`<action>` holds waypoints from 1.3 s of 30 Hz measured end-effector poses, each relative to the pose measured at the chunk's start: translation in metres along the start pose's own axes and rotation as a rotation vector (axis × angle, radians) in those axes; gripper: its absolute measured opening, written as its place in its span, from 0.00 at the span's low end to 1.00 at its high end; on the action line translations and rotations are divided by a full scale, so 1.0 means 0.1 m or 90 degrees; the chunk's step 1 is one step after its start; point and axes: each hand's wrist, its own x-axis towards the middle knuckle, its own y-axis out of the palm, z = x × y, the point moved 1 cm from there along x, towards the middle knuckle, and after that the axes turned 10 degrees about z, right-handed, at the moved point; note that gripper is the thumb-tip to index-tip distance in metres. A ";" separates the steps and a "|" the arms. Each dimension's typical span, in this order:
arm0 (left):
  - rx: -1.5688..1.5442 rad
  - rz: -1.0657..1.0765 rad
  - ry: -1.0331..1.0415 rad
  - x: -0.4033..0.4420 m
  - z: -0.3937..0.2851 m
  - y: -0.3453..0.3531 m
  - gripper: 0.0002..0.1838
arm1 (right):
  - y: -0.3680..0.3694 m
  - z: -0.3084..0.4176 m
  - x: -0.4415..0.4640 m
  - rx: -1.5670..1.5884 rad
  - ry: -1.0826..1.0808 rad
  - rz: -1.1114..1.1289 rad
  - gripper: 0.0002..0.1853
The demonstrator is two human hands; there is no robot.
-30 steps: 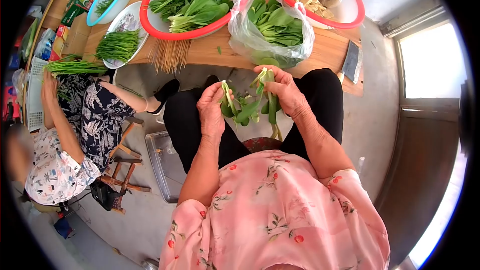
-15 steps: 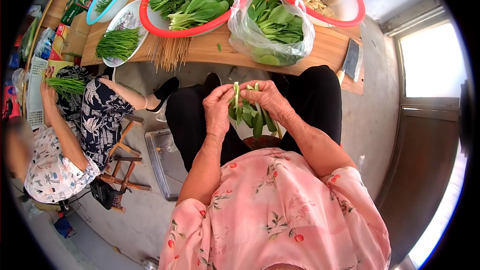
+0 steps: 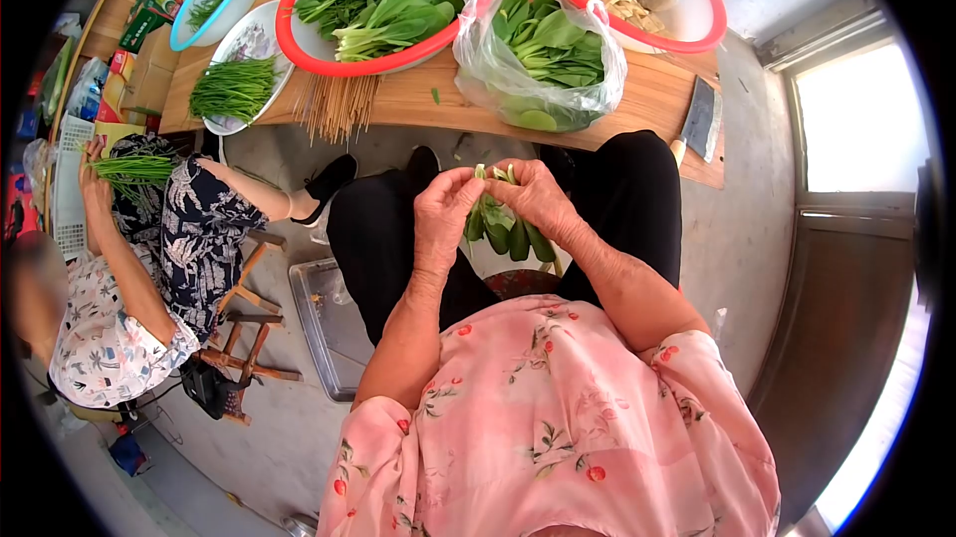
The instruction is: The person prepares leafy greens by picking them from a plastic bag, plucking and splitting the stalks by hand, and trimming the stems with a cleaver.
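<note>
Leaf-down between my knees hangs a small bunch of bok choy (image 3: 508,234), its pale stem ends pointing up. My left hand (image 3: 444,213) pinches a stem at the left, fingers closed. Close beside it, my right hand (image 3: 535,200) is closed around the other stems, fingertips almost touching the left ones. Part of the stems is hidden behind the fingers. Beyond my hands, at the table's near edge, stands a clear plastic bag (image 3: 472,67) filled with similar bok choy.
On the wooden table (image 3: 418,111) are a red-rimmed basin (image 3: 286,27) of greens, another basin (image 3: 719,21) with pale dried pieces, an oval plate (image 3: 283,67) of chives, thin sticks (image 3: 341,105) and a cleaver (image 3: 702,119). At left, a seated person (image 3: 124,338) holds chives. A tray (image 3: 317,338) lies on the floor.
My left hand has shifted slightly right, toward my right hand. The stem it pinches now shows less above the fingers, and the hanging leaves sit closer together.
</note>
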 end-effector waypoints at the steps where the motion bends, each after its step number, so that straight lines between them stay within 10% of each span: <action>1: 0.039 0.027 0.024 0.00 0.02 0.01 0.11 | 0.00 -0.01 -0.01 0.000 0.001 0.001 0.09; 13: 0.383 0.040 0.067 -0.01 -0.03 -0.05 0.09 | 0.10 -0.08 -0.02 -0.618 -0.343 -0.176 0.07; 15: 0.070 0.118 -0.175 0.00 -0.05 -0.11 0.08 | 0.09 -0.07 -0.01 -0.635 -0.339 -0.172 0.07; 17: -0.004 0.173 -0.138 0.00 -0.09 -0.14 0.08 | 0.01 -0.10 0.04 -0.655 -0.338 -0.169 0.07; 20: -0.083 0.181 -0.085 -0.04 -0.08 -0.14 0.08 | -0.16 -0.18 0.16 -0.584 -0.172 -0.195 0.09; 22: -0.097 0.124 -0.067 -0.04 -0.03 -0.10 0.09 | -0.19 -0.04 0.13 -0.168 0.028 -0.063 0.11; 39: -0.148 0.003 -0.042 0.07 0.13 0.01 0.08 | 0.00 -0.17 0.21 0.150 -0.097 -0.080 0.09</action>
